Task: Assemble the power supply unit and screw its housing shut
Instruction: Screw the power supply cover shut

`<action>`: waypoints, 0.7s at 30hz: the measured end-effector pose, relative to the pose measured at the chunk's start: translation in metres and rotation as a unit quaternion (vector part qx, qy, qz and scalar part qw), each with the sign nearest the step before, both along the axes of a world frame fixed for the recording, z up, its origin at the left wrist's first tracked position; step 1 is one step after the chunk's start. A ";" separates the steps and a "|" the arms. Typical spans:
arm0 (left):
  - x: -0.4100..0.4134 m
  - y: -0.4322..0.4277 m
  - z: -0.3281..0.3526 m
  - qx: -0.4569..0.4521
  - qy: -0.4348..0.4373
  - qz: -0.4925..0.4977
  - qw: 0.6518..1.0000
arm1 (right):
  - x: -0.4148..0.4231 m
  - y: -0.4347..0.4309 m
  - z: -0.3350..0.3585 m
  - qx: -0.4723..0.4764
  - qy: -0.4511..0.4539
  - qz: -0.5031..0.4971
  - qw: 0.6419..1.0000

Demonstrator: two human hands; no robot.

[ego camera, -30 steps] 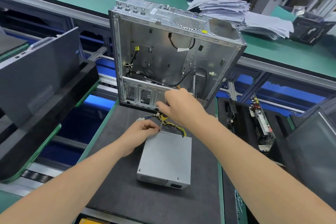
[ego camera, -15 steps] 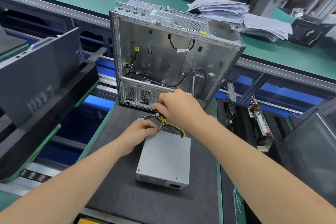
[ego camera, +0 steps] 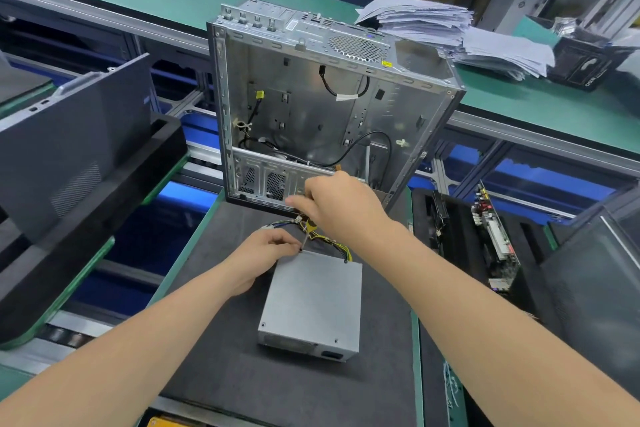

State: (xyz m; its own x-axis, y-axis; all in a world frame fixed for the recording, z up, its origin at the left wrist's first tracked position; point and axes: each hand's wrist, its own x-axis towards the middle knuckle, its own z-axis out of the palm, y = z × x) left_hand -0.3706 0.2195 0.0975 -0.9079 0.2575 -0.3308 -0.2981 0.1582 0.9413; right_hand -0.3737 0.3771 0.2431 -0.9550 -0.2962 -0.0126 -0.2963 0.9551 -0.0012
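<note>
Screwdriver [ego camera: 305,237] in our right hand [ego camera: 341,208] grip meets the power supply unit [ego camera: 313,298] corner; our left hand [ego camera: 263,253] pinches its tip, likely steadying it.

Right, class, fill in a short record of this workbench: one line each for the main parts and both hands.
power supply unit: flat on the black mat, wires at its far end
computer case: upright behind it, open side toward the camera
right hand: grips what looks like a screwdriver, tip at the unit's far left corner
left hand: curled beside that tip; contents not visible
paper stack: on the green bench behind
</note>
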 end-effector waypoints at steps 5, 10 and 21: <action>0.000 -0.001 0.002 -0.004 0.008 -0.011 1.000 | 0.001 0.014 0.014 -0.052 -0.058 0.190 0.979; -0.001 -0.002 0.001 0.003 0.013 -0.009 1.000 | -0.003 0.014 0.017 -0.029 -0.083 0.237 0.968; -0.001 -0.002 -0.002 -0.011 0.026 -0.008 1.000 | 0.002 0.015 0.007 -0.067 -0.043 0.126 0.989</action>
State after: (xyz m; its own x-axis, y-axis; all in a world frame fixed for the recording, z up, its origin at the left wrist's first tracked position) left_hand -0.3721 0.2176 0.0955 -0.9201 0.2645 -0.2890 -0.2463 0.1832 0.9517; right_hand -0.3714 0.3921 0.2501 -0.8481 -0.5286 -0.0352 -0.5175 0.8409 -0.1585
